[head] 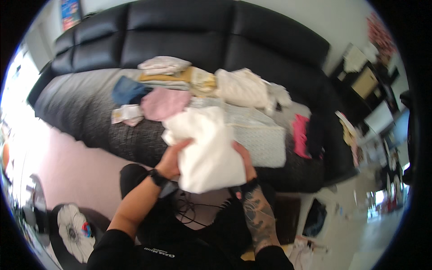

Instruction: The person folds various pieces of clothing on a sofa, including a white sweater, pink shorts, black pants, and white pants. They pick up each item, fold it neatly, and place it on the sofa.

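A white cloth garment (209,152), loosely bunched, is held up between my two hands in front of the sofa. On its left side my left hand (173,160) grips the edge, thumb on the front. My right hand (245,160) holds the opposite side, its fingers partly hidden by the cloth. Behind the garment a pale grey knitted piece (258,141) lies spread on the seat. A pink folded cloth (165,104) rests just beyond the white garment's upper left.
The black sofa (179,44) bears a folded clothes stack (164,65), blue denim (127,90), a small printed cloth (128,114), a cream garment (241,87), a bright pink garment (300,135) and a dark garment (315,136). Black cables (189,209) lie below my hands. A flower-patterned round seat (72,233) stands lower left.
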{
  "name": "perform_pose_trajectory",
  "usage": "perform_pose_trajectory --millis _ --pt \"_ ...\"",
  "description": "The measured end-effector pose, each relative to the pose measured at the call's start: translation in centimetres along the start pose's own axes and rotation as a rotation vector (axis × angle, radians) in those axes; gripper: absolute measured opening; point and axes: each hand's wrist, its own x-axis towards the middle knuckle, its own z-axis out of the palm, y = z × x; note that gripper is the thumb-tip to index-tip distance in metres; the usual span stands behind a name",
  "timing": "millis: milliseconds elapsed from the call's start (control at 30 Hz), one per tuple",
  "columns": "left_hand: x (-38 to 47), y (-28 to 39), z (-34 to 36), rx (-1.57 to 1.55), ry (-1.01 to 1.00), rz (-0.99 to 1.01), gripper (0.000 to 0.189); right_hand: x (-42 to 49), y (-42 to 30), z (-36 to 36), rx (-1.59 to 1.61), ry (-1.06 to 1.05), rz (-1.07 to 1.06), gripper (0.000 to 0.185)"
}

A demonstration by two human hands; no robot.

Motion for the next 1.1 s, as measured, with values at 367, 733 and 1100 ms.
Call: perform_pose_trajectory --millis 367,733,1100 --pt "1.4 1.5 -1.7 -0.178 -0.159 0.214 0.044 1.0 -1.4 -1.3 0.496 -0.414 -0.137 0.106" --pt "2.6 -0.1 -2.6 0.04 -0.013 0.266 0.045 2.6 3.4 0.2 0.405 -0.285 -0.078 0.063" --pt "0.7 0.9 -1.1 -0.02 -0.124 0.284 0.047 1.9 1.7 -0.6 0.484 -0.236 -0.154 0.059"
